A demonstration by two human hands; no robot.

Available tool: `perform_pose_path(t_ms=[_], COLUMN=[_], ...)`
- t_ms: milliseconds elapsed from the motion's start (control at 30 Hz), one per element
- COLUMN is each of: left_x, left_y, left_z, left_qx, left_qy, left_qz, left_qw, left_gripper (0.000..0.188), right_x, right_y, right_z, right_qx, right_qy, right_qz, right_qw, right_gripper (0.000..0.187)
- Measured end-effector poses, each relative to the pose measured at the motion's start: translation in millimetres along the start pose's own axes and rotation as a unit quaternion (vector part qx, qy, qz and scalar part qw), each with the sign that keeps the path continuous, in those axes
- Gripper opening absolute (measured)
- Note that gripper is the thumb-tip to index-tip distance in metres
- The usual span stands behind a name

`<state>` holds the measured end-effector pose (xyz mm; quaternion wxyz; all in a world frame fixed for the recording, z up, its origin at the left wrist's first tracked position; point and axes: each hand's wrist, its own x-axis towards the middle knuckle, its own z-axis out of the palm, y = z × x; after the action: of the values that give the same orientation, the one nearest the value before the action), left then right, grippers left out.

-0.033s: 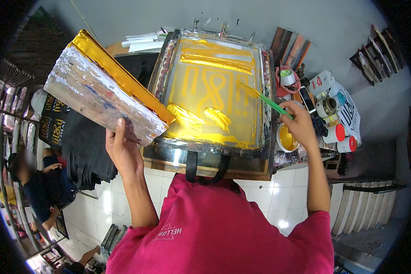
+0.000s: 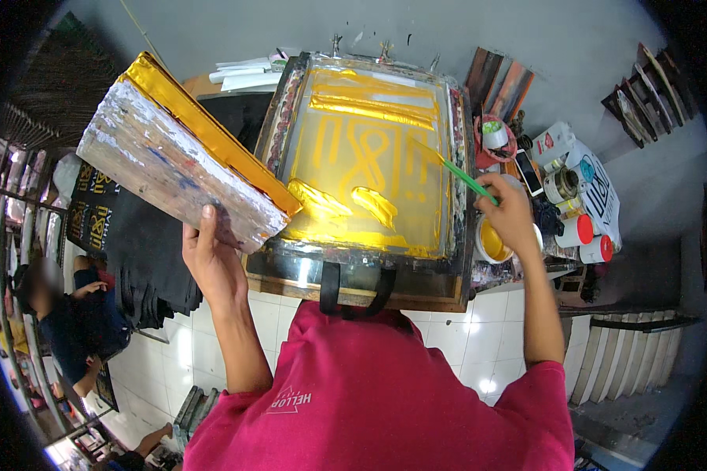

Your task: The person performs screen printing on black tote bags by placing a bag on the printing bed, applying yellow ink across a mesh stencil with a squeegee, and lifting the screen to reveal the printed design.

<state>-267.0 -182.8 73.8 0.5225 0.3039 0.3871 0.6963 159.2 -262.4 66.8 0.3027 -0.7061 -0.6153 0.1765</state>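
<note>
My left hand point(image 2: 212, 255) grips a wide wooden squeegee point(image 2: 161, 157), thumb on its paint-stained face. Gold ink point(image 2: 212, 137) coats the squeegee's long upper edge, and its lower corner hangs over the near left of a screen-printing frame point(image 2: 461, 133). In my right hand point(image 2: 511, 216) is a green-handled spatula point(image 2: 467, 180), its gold-smeared blade angled over the right part of the mesh. Thick gold ink point(image 2: 375, 206) lies in blobs at the near side, with a band of it across the far side. A looped pattern point(image 2: 365, 153) shows through the mesh between them.
A tub of gold ink point(image 2: 492, 238) stands right of the frame, below my right hand. Beyond it are a phone point(image 2: 529, 173), red-lidded jars point(image 2: 577, 230) and a pink bowl point(image 2: 499, 149). Black printed bags point(image 2: 145, 259) hang at left, near a seated person point(image 2: 75, 314).
My right hand and the spatula have shifted very slightly left and toward me. The left hand and squeegee stay where they were.
</note>
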Motion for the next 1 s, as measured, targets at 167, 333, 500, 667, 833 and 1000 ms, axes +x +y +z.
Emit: perform_pose_path(t_ms=[167, 333, 500, 667, 833, 1000], left_x=[29.5, 56.3, 56.1, 49.2, 48.2, 42.6], left_y=[-17.4, -40.8, -59.6, -66.0, -58.7, -54.1], left_z=[8.0, 45.7, 69.0, 85.1, 81.3, 79.5], left_qx=[0.019, -0.046, -0.097, -0.160, -0.172, -0.189], left_qy=[-0.048, -0.136, -0.219, -0.231, -0.235, -0.205], left_qz=[-0.009, -0.162, -0.314, -0.409, -0.427, -0.424], left_qw=[0.999, 0.976, 0.919, 0.868, 0.856, 0.862], left_gripper=[0.038, 0.040, 0.042, 0.042, 0.042, 0.042], right_x=[2.0, -9.1, 16.7, 21.7, 1.8, -24.0], right_y=[-23.7, -46.3, -68.7, -65.7, -44.4, -34.2], right_z=[49.8, 84.5, 126.7, 137.8, 136.3, 119.1], right_qx=[0.383, 0.460, 0.388, 0.356, 0.317, 0.246], right_qy=[-0.052, -0.024, 0.133, 0.162, 0.156, 0.152], right_qz=[0.162, 0.089, -0.045, -0.064, -0.055, -0.087], right_qw=[0.908, 0.883, 0.911, 0.918, 0.934, 0.953], right_gripper=[0.024, 0.022, 0.028, 0.029, 0.022, 0.019])
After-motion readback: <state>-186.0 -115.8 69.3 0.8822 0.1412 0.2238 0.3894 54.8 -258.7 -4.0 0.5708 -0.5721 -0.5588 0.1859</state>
